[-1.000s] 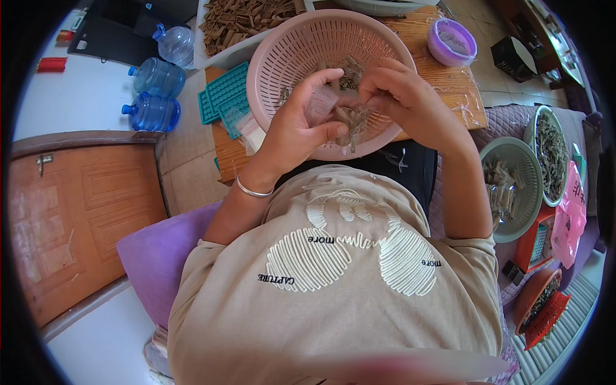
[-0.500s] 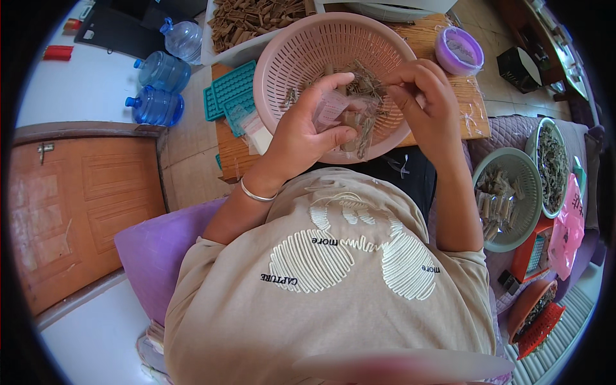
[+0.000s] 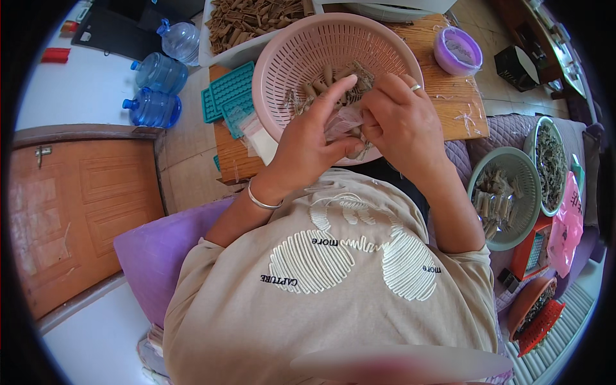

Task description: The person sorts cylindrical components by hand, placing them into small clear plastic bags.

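Over the near side of a pink plastic colander (image 3: 273, 83), my left hand (image 3: 305, 144) holds a small clear plastic bag (image 3: 346, 122) between thumb and fingers. Dried plant pieces show at the bag's lower edge. My right hand (image 3: 410, 122), wearing a ring, has its fingers curled closed against the bag's right side. Its fingertips are partly hidden, so anything else pinched in them cannot be made out. Inside the colander, beyond my hands, lie brown cut stem pieces (image 3: 328, 74) and thin dried twigs (image 3: 362, 77).
A white box of brown bark pieces (image 3: 253, 22) stands behind the colander. Teal trays (image 3: 231, 90) and white packets (image 3: 260, 138) lie left, a purple tub (image 3: 457, 50) right on the wooden table (image 3: 459, 102). On the quilted seat, a grey-green colander (image 3: 513, 221) holds filled clear bags (image 3: 494, 208).
My right hand has moved left and down from above the dried twigs onto the bag, its fingers now curled against it. My left hand keeps hold of the bag, nearly in place.
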### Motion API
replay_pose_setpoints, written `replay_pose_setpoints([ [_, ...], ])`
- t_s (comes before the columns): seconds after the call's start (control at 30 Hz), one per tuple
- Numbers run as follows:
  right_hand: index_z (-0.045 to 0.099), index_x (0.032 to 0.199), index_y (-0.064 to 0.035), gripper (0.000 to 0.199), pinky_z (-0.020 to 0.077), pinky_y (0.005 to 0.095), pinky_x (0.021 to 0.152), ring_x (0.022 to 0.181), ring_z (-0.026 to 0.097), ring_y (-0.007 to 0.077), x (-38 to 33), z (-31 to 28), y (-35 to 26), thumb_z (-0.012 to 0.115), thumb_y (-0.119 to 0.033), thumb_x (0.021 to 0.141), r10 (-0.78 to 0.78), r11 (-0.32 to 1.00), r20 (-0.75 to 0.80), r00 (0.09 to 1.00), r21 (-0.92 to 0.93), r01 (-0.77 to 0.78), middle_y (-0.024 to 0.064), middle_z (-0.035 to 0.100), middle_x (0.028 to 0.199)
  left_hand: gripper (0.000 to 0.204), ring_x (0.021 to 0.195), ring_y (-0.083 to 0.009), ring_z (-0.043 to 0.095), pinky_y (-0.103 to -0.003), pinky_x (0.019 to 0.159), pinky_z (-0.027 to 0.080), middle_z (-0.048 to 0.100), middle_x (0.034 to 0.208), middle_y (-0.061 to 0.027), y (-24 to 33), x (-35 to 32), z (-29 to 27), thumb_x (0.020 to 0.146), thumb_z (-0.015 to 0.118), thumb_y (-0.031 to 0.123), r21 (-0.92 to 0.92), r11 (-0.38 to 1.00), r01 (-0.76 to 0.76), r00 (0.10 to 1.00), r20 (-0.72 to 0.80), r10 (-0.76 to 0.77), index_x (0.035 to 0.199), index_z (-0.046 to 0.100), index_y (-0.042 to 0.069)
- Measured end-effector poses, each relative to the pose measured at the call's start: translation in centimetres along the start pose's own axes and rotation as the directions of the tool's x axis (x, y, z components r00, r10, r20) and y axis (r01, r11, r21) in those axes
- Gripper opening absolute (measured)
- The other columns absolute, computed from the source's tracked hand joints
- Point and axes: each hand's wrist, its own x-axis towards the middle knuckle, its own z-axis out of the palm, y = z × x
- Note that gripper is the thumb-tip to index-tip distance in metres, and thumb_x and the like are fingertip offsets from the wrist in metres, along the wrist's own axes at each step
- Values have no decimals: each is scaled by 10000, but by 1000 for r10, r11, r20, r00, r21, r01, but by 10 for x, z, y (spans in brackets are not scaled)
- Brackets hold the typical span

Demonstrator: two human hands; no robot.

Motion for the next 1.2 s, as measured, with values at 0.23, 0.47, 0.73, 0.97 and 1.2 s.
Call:
replay_pose_setpoints([
  [0.23,571,811,-27,122,500,294,621,725,607,177,4,-17,35,551,84,764,436,859,-290,852,415,-299,76,611,837,783,973,-171,648,-250,770,546,630,1190,-186,3,-6,7,801,768,50,-396,903,164,985,21,-170,1449,329,47],
  [0.47,560,872,8,154,465,238,658,741,544,104,-48,3,27,466,110,804,579,96,247,777,926,-366,82,585,919,562,986,-181,655,-243,736,549,643,1161,-187,-4,-2,6,828,736,38,-505,843,183,969,-54,-243,1301,435,2],
  [0.73,597,919,-12,81,419,211,737,811,507,63,-44,14,5,653,-50,875,550,131,343,762,865,-484,2,549,909,474,937,-153,653,-240,746,549,654,1134,-150,-10,-5,8,833,737,49,-410,897,167,974,-75,-216,1228,484,-22],
  [0.97,576,942,-26,72,432,189,699,796,516,39,-44,23,1,641,-29,908,533,15,359,766,901,-433,1,598,948,349,763,-61,588,-180,596,489,662,970,-48,-8,-10,11,852,745,132,-397,900,180,957,-142,-254,1137,582,15],
  [1.2,554,979,-27,117,445,186,691,765,546,48,-46,26,-7,642,-18,903,586,28,341,735,898,-438,5,612,896,193,639,-27,510,-172,492,381,646,872,12,-5,-10,8,889,709,154,-595,770,231,907,-154,-391,1029,640,41],
])
